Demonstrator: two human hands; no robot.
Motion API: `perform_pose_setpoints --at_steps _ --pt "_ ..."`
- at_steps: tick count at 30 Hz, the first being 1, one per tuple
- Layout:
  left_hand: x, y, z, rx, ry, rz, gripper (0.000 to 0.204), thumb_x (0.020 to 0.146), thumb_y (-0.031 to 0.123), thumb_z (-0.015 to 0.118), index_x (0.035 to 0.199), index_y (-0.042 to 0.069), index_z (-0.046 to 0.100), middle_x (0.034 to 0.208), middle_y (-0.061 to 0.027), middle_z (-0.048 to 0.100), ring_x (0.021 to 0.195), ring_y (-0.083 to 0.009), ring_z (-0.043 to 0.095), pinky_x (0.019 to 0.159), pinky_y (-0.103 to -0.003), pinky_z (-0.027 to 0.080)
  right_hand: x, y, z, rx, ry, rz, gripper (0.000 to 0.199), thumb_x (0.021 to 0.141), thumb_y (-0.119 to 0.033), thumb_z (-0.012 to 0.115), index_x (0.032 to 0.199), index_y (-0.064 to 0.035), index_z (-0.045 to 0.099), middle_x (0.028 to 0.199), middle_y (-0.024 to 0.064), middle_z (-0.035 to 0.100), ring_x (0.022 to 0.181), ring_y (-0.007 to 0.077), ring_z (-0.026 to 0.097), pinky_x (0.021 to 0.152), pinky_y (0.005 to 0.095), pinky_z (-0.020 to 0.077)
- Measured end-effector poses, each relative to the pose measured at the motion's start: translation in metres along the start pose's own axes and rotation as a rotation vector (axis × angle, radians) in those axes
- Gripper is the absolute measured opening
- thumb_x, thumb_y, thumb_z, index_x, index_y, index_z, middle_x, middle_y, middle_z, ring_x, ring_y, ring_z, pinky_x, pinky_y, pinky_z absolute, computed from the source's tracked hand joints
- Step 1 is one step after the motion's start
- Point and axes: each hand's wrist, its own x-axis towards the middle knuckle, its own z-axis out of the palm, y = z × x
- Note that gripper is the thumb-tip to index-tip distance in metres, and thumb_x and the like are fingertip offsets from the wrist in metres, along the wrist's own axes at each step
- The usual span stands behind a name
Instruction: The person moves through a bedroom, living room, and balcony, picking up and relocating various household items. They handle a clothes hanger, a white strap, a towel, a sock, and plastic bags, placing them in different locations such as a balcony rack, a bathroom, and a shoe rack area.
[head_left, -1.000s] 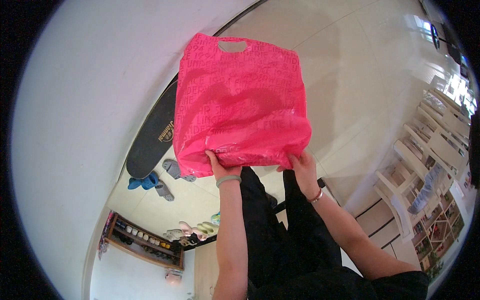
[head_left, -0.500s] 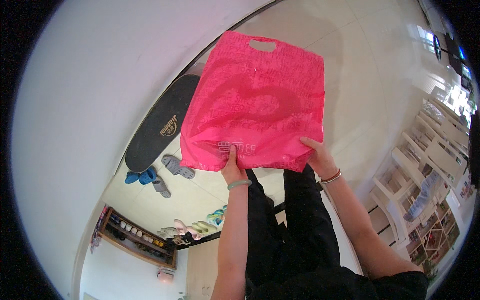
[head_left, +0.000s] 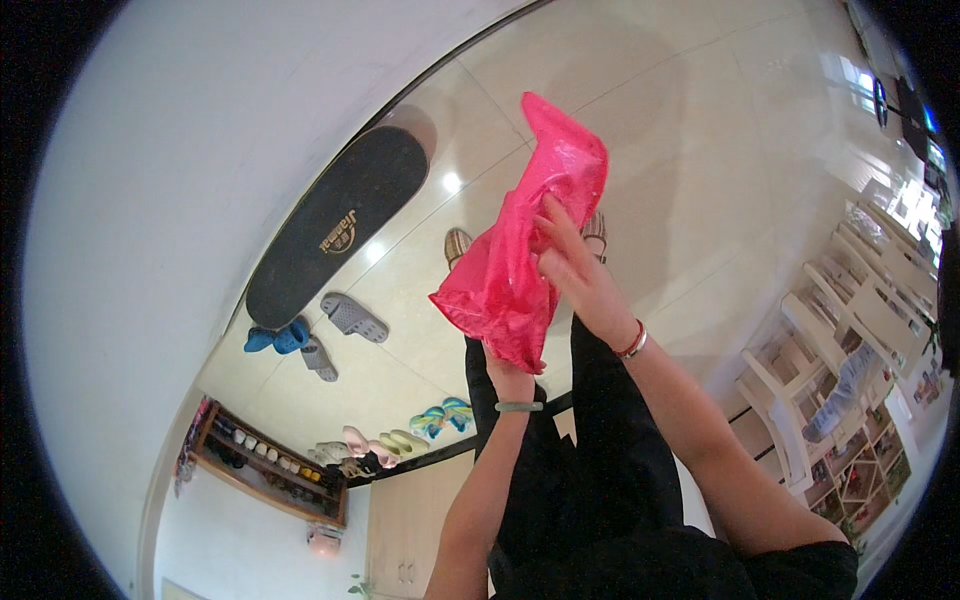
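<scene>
Pink plastic bag [head_left: 520, 250] bunched above floor; right hand [head_left: 580, 280] clamped on upper fold, left hand [head_left: 512, 375] gripping bottom edge.

Pink plastic bag [head_left: 520, 250]: glossy, crinkled, folded into narrow slanted bundle, upper corner pointing up, lower end bunched; held in air above tiled floor, between both hands.
</scene>
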Motion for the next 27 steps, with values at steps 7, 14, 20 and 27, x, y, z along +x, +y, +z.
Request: perform_pose_setpoints --at_steps 7,14,20,27 --pt "-0.029 0.020 0.030 -0.354 -0.072 0.148 0.060 0.097 0.009 0.051 0.149 0.015 0.022 0.141 -0.0098 0.042 0.126 -0.0268 0.047 0.097 -0.039 0.048 -0.038 0.019 0.009 -0.540 -0.259 -0.167 0.093 0.079 -0.057 0.068 0.144 0.0007 0.033 0.143 0.0219 0.041 0.134 0.0365 0.038 0.113 0.0452 0.0247" --pt "-0.052 0.004 0.033 0.028 -0.150 0.270 0.056 0.096 0.009 0.051 0.146 0.006 0.027 0.142 -0.0151 0.041 0.132 -0.0295 0.042 0.109 -0.039 0.035 -0.034 0.018 0.041 -0.765 -0.243 -0.340 0.074 0.077 -0.053 0.072 0.121 0.0031 0.051 0.121 0.0213 0.057 0.117 0.0406 0.051 0.097 0.0496 0.0403" --pt "-0.065 0.083 0.037 0.905 -0.237 0.724 0.042 0.086 -0.002 0.059 0.127 0.001 0.054 0.135 -0.0208 0.050 0.120 -0.0320 0.053 0.099 -0.040 0.043 -0.036 0.007 0.022 0.180 0.178 0.356 0.038 0.078 -0.006 0.072 0.114 -0.0008 0.060 0.103 0.0043 0.065 0.096 0.0141 0.060 0.085 0.0332 0.0509" --pt "0.057 0.113 -0.068 0.289 0.424 0.577 0.050 0.101 0.035 0.050 0.135 -0.001 0.048 0.133 -0.0145 0.051 0.120 -0.0199 0.049 0.102 -0.036 0.039 -0.048 0.006 -0.074 0.544 0.221 0.402 0.048 0.084 -0.006 0.063 0.129 -0.0004 0.049 0.122 0.0082 0.060 0.108 0.0202 0.061 0.093 0.0345 0.0511"
